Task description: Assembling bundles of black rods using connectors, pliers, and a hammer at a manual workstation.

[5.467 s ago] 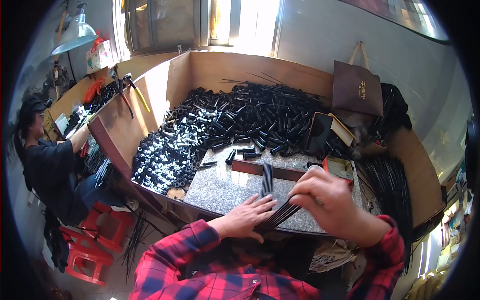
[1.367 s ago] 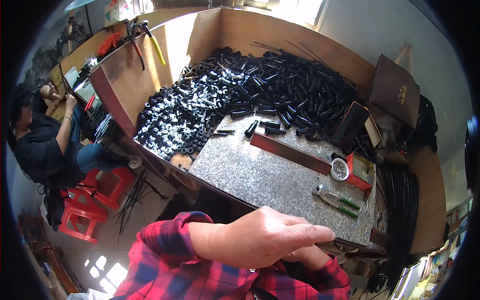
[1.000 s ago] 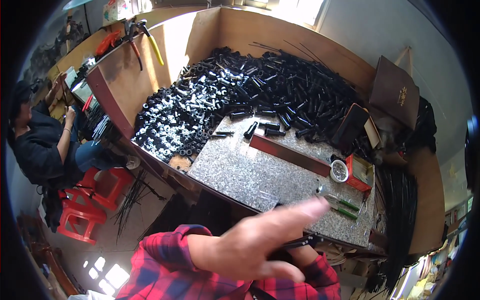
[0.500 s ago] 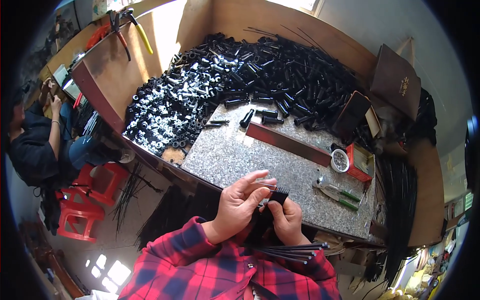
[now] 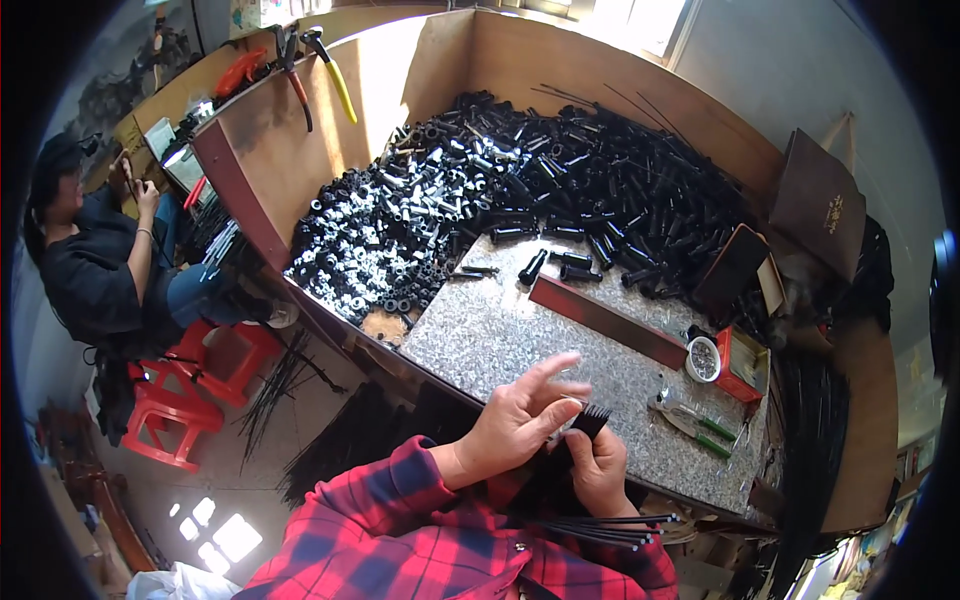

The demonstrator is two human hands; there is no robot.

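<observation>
My right hand [image 5: 602,470] is closed round a flat black bundle of thin strips [image 5: 590,420], its top end showing a comb-like row of fine teeth. Just left of it, my left hand [image 5: 520,425] has its fingers raised and apart, slightly blurred, with the thumb beside the toothed end. No held thing shows in the left hand. Several thin black rods [image 5: 610,528] with pale tips stick out below my right wrist, across the plaid sleeve. Both hands are over the near edge of the speckled stone worktop [image 5: 480,340].
Piles of black tubular parts [image 5: 620,190] and shiny small rings [image 5: 370,245] cover the far side. On the worktop are a metal bar [image 5: 608,322], a white cup [image 5: 703,358], a red box [image 5: 740,362] and green-handled pliers [image 5: 695,425]. At left, a person [image 5: 110,250] sits near red stools [image 5: 170,415].
My left fingers have lifted and spread, and the thin wire seen at them earlier no longer shows. My right hand still grips the bundle. The whole view has shifted.
</observation>
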